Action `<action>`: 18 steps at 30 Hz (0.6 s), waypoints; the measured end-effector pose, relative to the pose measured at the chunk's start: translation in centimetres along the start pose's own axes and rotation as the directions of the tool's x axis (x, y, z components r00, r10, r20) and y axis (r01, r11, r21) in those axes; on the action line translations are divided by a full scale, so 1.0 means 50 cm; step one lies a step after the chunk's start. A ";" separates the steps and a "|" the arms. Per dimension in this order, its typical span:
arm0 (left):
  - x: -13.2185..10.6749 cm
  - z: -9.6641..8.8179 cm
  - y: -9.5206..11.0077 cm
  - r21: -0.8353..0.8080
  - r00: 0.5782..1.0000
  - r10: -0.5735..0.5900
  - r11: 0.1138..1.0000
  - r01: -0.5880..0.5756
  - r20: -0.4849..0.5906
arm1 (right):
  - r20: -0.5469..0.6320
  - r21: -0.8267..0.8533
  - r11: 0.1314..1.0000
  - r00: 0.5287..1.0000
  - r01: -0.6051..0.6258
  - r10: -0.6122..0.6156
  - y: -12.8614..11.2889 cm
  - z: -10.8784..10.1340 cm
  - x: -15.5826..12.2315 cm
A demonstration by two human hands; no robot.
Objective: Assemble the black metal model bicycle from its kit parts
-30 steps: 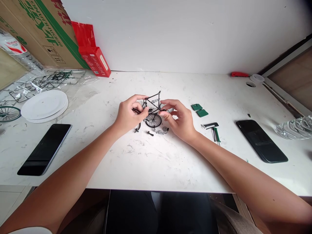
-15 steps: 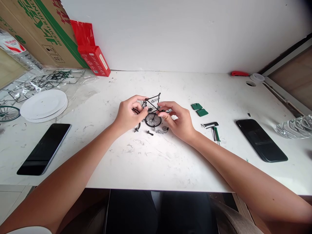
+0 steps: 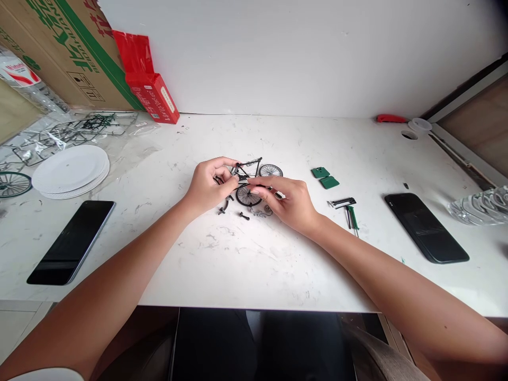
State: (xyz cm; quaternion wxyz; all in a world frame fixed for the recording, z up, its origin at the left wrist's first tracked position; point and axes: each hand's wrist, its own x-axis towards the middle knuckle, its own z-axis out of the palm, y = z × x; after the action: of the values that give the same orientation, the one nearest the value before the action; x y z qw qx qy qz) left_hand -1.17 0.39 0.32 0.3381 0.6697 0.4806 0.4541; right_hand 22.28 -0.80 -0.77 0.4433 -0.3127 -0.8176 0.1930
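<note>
Centre frame: left hand (image 3: 208, 186) pinches the small black wire model bicycle (image 3: 244, 197), apparently steadying it; right hand (image 3: 289, 202) pinches its middle; loose black screw (image 3: 244, 216) lies just below.

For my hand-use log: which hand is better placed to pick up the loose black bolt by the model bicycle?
Probably the right. The left hand grips the model bicycle by its frame, steadying it; the right hand only meets it at the fingertips, and the bolt lies close to them.

Glossy black phone (image 3: 70, 242), scuffed matt white table (image 3: 246, 264), cardboard box (image 3: 59, 47)
</note>
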 end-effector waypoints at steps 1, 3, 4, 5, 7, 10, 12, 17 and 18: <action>0.001 0.000 0.000 -0.010 1.000 -0.014 1.000 0.014 0.002 | 0.001 0.000 1.000 1.000 0.003 -0.003 -0.002 0.000 0.000; 0.002 0.000 -0.001 -0.016 1.000 -0.022 1.000 0.022 0.005 | 0.000 -0.004 1.000 1.000 0.017 -0.017 -0.005 0.001 0.001; 0.002 0.001 -0.002 -0.014 1.000 -0.020 1.000 0.020 0.007 | -0.002 -0.006 1.000 1.000 0.024 -0.024 -0.007 0.001 0.001; 0.002 0.001 -0.002 -0.008 1.000 -0.016 1.000 0.016 0.008 | -0.004 -0.006 0.999 0.999 0.032 -0.032 -0.008 0.000 0.002; 0.001 0.001 -0.003 0.007 1.000 -0.003 1.000 0.003 0.010 | -0.010 -0.007 0.998 0.998 0.059 -0.059 -0.008 0.000 0.002; 0.000 0.001 -0.003 0.027 1.000 0.010 1.000 -0.010 0.009 | -0.015 -0.015 0.996 0.996 0.092 -0.092 -0.004 0.001 0.000; -0.001 0.000 -0.003 0.033 1.000 0.016 0.999 -0.016 0.011 | -0.008 -0.018 0.997 0.997 0.081 -0.081 -0.002 0.001 -0.002; -0.001 -0.002 -0.003 0.031 0.999 0.036 0.999 -0.037 0.022 | 0.020 -0.013 0.999 0.999 0.041 -0.041 -0.006 0.001 0.000; -0.001 -0.003 -0.002 0.034 0.999 0.041 0.999 -0.042 0.023 | 0.030 -0.013 0.999 0.999 0.043 -0.042 -0.008 0.000 0.000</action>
State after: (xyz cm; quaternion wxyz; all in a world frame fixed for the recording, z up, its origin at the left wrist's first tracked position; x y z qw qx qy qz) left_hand -1.33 0.39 0.27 0.3224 0.6902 0.4705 0.4453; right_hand 22.14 -1.09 -0.53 0.4331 -0.2953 -0.8318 0.1826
